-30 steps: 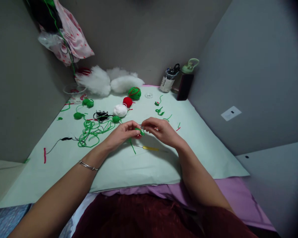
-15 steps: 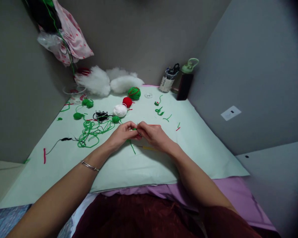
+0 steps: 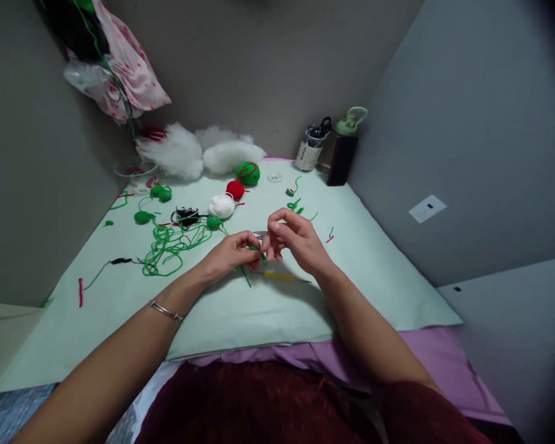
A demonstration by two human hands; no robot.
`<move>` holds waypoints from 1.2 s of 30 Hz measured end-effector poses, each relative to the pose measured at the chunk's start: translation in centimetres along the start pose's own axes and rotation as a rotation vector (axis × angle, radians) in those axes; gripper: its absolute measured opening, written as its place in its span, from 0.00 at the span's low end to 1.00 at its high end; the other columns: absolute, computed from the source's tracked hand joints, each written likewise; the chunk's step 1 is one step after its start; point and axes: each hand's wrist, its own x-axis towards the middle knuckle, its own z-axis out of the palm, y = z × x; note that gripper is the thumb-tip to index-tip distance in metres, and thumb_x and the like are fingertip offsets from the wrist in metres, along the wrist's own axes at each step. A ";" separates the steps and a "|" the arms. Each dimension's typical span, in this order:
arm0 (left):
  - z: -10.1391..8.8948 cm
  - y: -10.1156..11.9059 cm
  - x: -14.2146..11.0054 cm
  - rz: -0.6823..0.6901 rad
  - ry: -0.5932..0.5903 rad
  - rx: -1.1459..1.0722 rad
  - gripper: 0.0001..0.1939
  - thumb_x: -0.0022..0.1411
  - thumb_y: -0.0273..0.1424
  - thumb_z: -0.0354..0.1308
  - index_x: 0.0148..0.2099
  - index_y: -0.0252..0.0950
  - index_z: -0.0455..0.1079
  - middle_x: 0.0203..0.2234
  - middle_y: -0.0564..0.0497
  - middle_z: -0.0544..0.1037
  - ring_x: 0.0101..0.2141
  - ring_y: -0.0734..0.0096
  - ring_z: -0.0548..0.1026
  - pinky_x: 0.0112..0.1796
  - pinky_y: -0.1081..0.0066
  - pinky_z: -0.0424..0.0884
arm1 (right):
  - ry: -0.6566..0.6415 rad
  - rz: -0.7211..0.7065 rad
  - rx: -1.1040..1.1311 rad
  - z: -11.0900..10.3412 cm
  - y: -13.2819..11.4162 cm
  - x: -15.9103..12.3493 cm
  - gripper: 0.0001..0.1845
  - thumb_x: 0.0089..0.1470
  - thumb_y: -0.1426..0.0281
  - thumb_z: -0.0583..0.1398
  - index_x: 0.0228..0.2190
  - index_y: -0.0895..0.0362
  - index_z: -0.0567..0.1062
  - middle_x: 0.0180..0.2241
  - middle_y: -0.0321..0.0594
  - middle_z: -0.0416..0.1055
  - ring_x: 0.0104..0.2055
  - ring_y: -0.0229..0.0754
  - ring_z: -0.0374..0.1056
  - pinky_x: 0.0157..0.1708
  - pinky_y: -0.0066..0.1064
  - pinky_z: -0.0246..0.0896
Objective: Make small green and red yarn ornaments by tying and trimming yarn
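My left hand (image 3: 234,254) pinches a small piece of green yarn work (image 3: 255,249) between thumb and fingers. A loose green yarn tail (image 3: 245,276) hangs below it onto the table. Beside it, my right hand (image 3: 296,242) is raised, thumb and index finger close together and the others loosely curled. Whatever the right fingertips hold is too small to make out. A pointed metal blade (image 3: 260,234) shows behind the hands, its other end hidden by my right hand. Under the hands lies a yellow-handled crochet hook (image 3: 280,276).
Left lie tangled green yarn (image 3: 164,250), a black yarn bundle (image 3: 185,217) and a small green ball (image 3: 213,222). White (image 3: 221,206), red (image 3: 235,190) and green (image 3: 248,173) balls stand behind, near white stuffing (image 3: 178,151). A pen cup (image 3: 308,155) and bottle (image 3: 343,151) stand back right.
My right hand has lifted up and away from my left hand, its fingers loosening. The metal blade and more of the yellow hook have come into sight. The left hand keeps its pinch.
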 end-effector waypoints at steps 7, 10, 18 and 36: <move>-0.2 0.4 0.1 0.000 0.000 0.029 0.12 0.53 0.32 0.69 0.37 0.34 0.70 0.27 0.53 0.75 0.25 0.76 0.73 0.31 0.71 0.73 | 0.427 -0.192 0.196 -3.3 -0.5 1.1 0.15 0.57 0.55 0.62 0.33 0.51 0.65 0.19 0.26 0.52 0.28 0.36 0.68 0.36 0.29 0.68; -0.3 0.8 0.0 0.012 0.009 0.014 0.12 0.53 0.32 0.69 0.37 0.34 0.71 0.27 0.53 0.75 0.26 0.76 0.73 0.33 0.70 0.73 | 0.517 -0.229 0.180 -4.4 -0.5 1.4 0.14 0.58 0.56 0.62 0.33 0.51 0.65 0.21 0.27 0.52 0.29 0.36 0.66 0.38 0.29 0.67; -0.8 1.4 -0.6 0.082 0.012 0.004 0.14 0.59 0.37 0.67 0.43 0.35 0.74 0.38 0.48 0.79 0.38 0.68 0.79 0.46 0.64 0.72 | 0.205 -0.097 -0.081 -3.6 -0.4 0.6 0.10 0.57 0.61 0.64 0.36 0.55 0.75 0.28 0.35 0.70 0.28 0.35 0.65 0.26 0.28 0.59; -0.9 1.5 -0.6 0.157 0.048 0.079 0.11 0.61 0.35 0.65 0.45 0.36 0.75 0.39 0.49 0.79 0.39 0.69 0.78 0.47 0.65 0.71 | 0.012 -0.342 -0.800 -3.2 0.3 0.4 0.07 0.61 0.74 0.61 0.36 0.52 0.80 0.36 0.38 0.68 0.38 0.38 0.66 0.37 0.32 0.60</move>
